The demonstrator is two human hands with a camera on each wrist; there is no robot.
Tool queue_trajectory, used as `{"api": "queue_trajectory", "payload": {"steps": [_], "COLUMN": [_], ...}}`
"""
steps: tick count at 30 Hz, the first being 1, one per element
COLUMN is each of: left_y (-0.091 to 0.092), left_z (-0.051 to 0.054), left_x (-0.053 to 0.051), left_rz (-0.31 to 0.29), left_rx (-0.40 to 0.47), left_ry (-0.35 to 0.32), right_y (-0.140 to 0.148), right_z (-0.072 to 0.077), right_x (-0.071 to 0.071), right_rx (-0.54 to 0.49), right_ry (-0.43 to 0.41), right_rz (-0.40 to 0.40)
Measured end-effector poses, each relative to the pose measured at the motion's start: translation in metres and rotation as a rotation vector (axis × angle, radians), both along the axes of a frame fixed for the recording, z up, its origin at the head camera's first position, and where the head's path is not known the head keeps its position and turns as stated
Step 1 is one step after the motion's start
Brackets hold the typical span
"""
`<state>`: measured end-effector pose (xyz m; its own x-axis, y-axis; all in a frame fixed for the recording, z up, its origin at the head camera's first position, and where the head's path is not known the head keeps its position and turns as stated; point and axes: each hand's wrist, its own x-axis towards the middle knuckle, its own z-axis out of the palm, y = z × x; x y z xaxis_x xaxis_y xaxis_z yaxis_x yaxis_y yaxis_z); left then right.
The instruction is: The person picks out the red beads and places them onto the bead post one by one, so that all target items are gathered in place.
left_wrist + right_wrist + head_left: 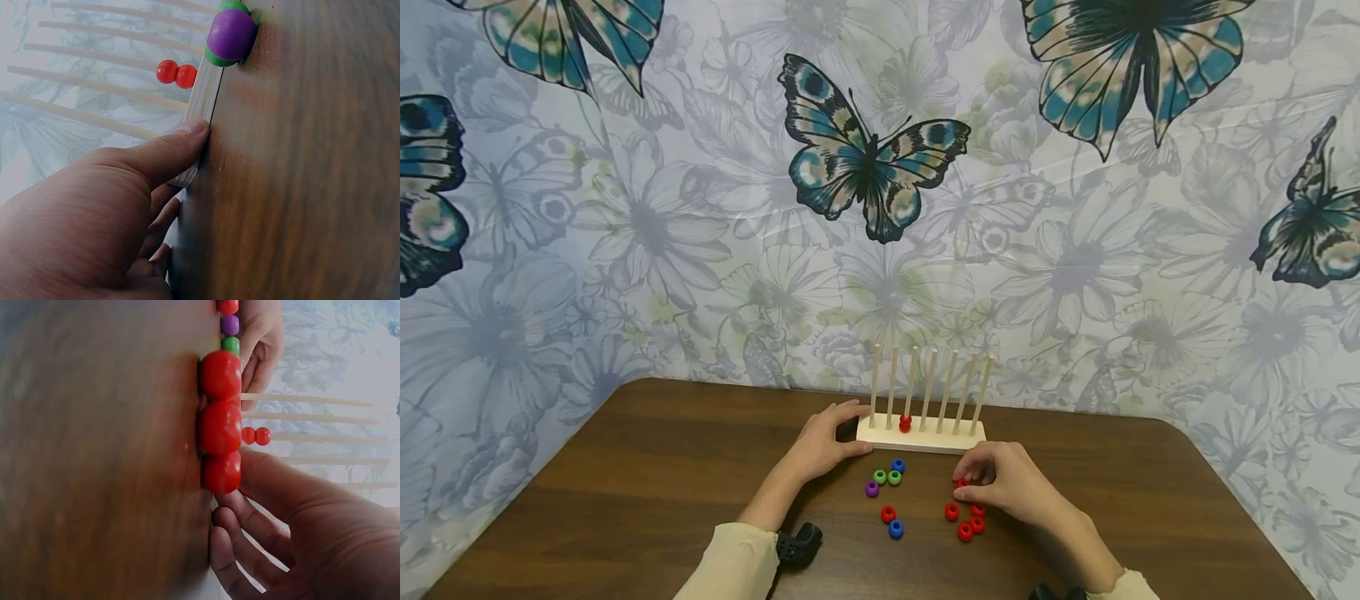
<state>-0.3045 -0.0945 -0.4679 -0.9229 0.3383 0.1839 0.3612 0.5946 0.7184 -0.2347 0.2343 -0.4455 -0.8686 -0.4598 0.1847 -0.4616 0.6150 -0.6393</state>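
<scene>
A wooden rack [921, 435] with several upright pegs stands towards the back of the table. Two red beads [905, 424] are stacked on its third peg from the left. My left hand [820, 447] grips the rack's left end, thumb on the front edge of the base and fingers behind. In front of the rack's right end, my right hand [1011, 485] pinches a red bead [960, 482] between thumb and fingers, just above several loose red beads [965, 532]. The right wrist view shows red beads [220, 428] in front of the thumb, hiding the pinched one.
Left of the red group lie two green beads [880, 477], a purple bead [872, 488], a blue bead [898, 466], and nearer the front a red bead [888, 514] beside another blue bead [896, 529]. Behind the brown table [662, 467] hangs a butterfly-patterned cloth [737, 275].
</scene>
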Motion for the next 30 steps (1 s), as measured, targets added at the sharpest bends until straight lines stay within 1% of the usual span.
{"api": "queue_trajectory", "payload": {"steps": [2,6,9,13,19,23,27,30], "left_y": [0.000,-0.001,-0.001,-0.001,0.000,0.000,0.001,0.000], "left_z": [0.000,0.001,0.002,0.002,0.003,0.002,0.003,0.003], "left_x": [-0.001,0.001,0.002,0.002,0.002,0.002,0.002,0.002], "left_rz": [0.000,-0.002,-0.003,0.001,0.005,-0.001,-0.002,0.000], "left_rx": [-0.002,-0.001,0.000,-0.003,-0.007,-0.010,-0.006,-0.005], "left_ry": [-0.001,-0.002,0.003,0.013,0.015,0.016,0.008,0.001], "right_y": [-0.001,-0.002,-0.004,-0.006,-0.012,-0.021,-0.034,-0.045], "right_z": [0.001,0.001,0.003,0.008,0.015,0.022,0.036,0.050], "right_x": [0.000,-0.001,-0.001,-0.001,-0.003,-0.006,-0.011,-0.015], "right_rx": [0.006,-0.021,-0.068,-0.134,-0.211,-0.222,-0.208,-0.234], "right_ry": [0.003,0.018,0.035,0.083,0.215,0.304,0.389,0.420], "right_rz": [-0.007,-0.023,-0.049,-0.074,-0.078,-0.101,-0.142,-0.171]}}
